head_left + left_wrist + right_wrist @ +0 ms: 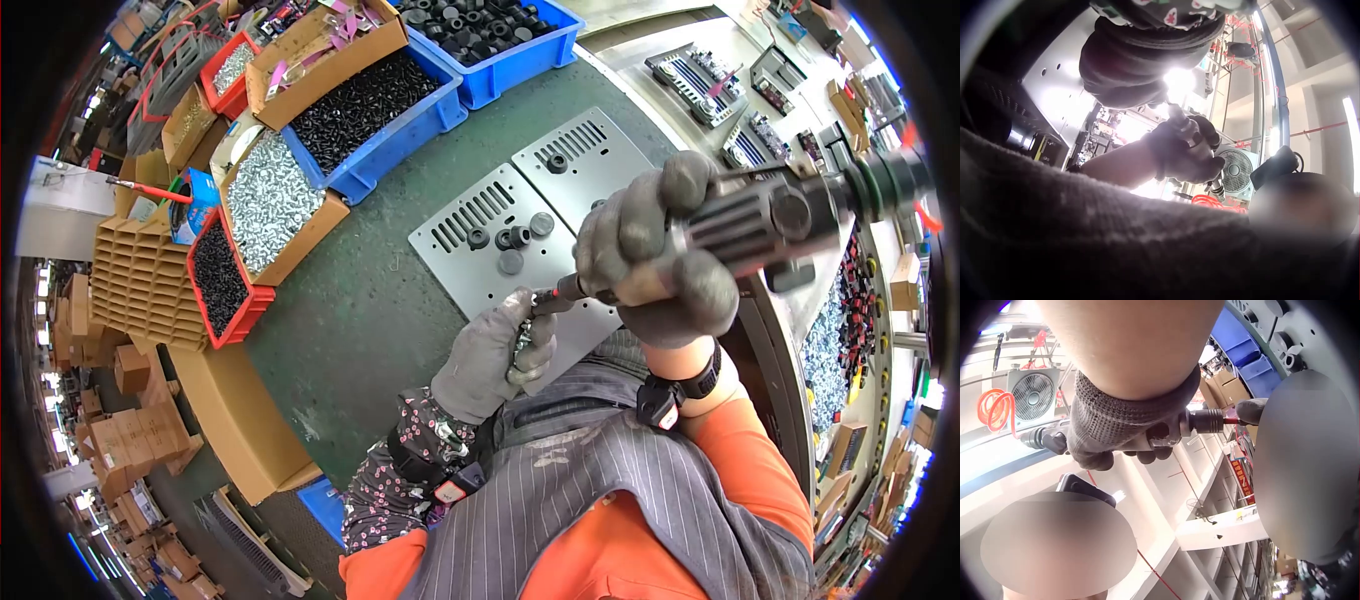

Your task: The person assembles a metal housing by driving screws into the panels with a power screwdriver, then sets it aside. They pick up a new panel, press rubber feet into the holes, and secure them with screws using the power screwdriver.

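My gloved right hand (655, 255) grips an air screwdriver (765, 225), its bit pointing left toward my other hand. The gloved left hand (485, 365) has its thumb and forefinger at the tip of the red-banded bit (562, 290). Small silver screws (524, 336) show within its curled fingers. Under the hands lies a grey slotted metal plate (455, 275) bearing black rubber feet (513, 238) and round grey discs (511, 262). A second slotted plate (610, 165) adjoins it, with one black foot (557, 162) on top. In the right wrist view, a left fingertip (1250, 411) meets the bit.
Along the green bench's far left side stand a blue bin (450, 112) of black screws, a cardboard box (310, 232) of silver screws and a red bin (262, 300). Another blue bin (490, 85) holds black rubber parts. An orange coiled hose (999, 412) hangs behind the screwdriver.
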A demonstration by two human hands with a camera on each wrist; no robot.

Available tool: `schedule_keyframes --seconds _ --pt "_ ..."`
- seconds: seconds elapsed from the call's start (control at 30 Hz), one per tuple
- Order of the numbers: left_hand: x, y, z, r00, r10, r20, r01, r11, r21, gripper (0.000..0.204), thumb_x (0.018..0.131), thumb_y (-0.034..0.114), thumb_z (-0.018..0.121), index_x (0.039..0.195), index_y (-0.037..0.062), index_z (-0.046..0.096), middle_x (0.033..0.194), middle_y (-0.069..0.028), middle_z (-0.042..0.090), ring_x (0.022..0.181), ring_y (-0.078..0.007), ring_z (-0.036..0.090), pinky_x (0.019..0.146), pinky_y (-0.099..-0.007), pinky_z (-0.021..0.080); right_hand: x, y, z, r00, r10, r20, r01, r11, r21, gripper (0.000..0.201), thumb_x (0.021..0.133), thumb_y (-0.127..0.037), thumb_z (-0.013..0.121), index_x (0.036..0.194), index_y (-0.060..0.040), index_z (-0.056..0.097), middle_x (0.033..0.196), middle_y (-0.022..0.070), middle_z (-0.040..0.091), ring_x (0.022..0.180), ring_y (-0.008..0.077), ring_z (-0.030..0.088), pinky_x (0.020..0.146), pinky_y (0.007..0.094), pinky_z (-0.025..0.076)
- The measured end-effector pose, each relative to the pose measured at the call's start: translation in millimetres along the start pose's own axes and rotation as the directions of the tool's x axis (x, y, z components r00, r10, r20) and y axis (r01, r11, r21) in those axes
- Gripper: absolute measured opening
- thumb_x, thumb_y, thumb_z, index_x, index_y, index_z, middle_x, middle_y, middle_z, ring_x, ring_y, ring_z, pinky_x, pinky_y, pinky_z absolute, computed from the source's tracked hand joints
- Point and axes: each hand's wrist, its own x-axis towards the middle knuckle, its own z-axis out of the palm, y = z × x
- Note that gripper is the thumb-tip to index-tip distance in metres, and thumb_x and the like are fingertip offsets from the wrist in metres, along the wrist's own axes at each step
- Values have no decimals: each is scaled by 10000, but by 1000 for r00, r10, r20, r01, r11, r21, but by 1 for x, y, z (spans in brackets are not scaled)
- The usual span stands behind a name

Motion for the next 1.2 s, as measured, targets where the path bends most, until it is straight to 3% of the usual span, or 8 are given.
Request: schedule_keyframes --seconds 0.13,0.2,0.23,0.3,0.47,0.73,0.83,1.2 --pt "-9 18 -9 971 18 -239 45 966 255 408 955 403 468 1097 31 557 806 -8 569 567 -97 457 497 -211 401 20 6 -19 999 42 -13 -37 967 253 366 793 -275 608 1081 -101 463 802 46 535 637 195 531 606 369 469" --pt "5 39 -23 793 609 -23 -266 380 886 425 895 376 578 1129 21 589 885 -68 637 693 -157 572 632 -275 481 27 9 -24 992 69 -103 -36 956 292 373 808 -275 566 1112 -86 460 811 60 524 651 192 513 626 372 439" --pt "7 52 -24 789 613 -22 -270 379 885 425 895 376 578 1129 21 589 885 -68 637 693 -157 572 632 -275 481 32 13 -25 992 66 -106 -35 962 271 375 810 -264 561 1116 -76 457 819 69 533 664 201 530 629 377 452" --pt "6 76 -24 778 626 53 128 -241 962 383 825 311 661 1097 42 633 922 -113 654 820 -208 618 759 -316 489 38 20 -23 991 65 -120 -40 978 204 381 812 -243 551 1126 -54 450 836 86 553 695 223 566 635 389 481" --pt "17 80 -41 788 601 134 63 -296 953 321 776 252 689 1043 74 665 908 -127 645 837 -226 631 746 -320 490 53 44 -2 990 99 -100 -98 995 14 408 779 -177 567 1122 5 439 793 134 577 665 250 611 609 374 512" --pt "-10 82 -66 683 723 -100 -4 141 990 305 807 108 687 1089 3 634 979 -94 659 888 -160 638 774 -274 496 77 79 34 984 176 28 -153 917 -368 367 757 -104 585 1067 26 438 774 122 560 625 214 599 593 330 499" --pt "-3 79 -66 681 731 32 104 -140 985 297 794 165 693 1072 69 654 918 -115 649 827 -208 638 745 -307 496 83 94 42 969 233 84 -181 898 -401 362 736 -59 602 1051 5 437 763 115 560 608 198 594 555 313 489" --pt "5 82 -68 713 700 -42 236 -183 954 302 806 326 638 1031 125 621 952 -92 643 870 -283 625 754 -395 496 93 119 43 884 450 129 -330 795 -508 377 689 -93 715 1040 -36 592 740 -6 581 615 52 528 566 232 456"
